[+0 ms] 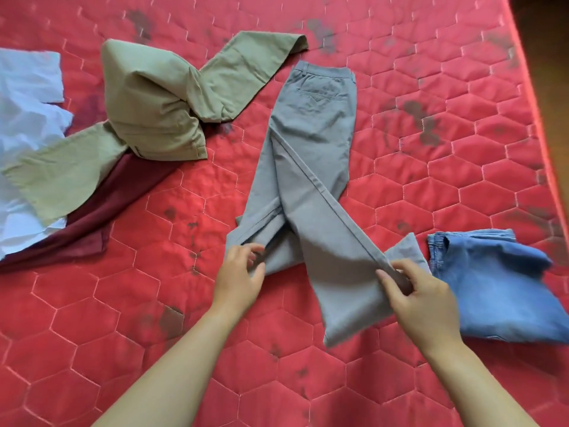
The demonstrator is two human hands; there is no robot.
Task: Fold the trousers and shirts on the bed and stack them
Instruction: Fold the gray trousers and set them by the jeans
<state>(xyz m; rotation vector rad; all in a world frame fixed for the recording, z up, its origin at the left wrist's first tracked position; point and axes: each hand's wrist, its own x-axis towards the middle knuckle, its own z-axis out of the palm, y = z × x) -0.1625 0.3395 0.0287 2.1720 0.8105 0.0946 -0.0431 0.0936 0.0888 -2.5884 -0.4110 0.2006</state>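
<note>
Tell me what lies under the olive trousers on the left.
The olive trousers overlap a maroon garment and a white cloth with one leg. How far either runs beneath, and anything under the bunched middle, is covered.

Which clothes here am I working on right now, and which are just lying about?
In hand: grey cotton trousers, gripped by left hand and right hand.
Lying about: crumpled olive trousers; dark maroon garment; white crumpled cloth; folded blue denim jeans.
</note>
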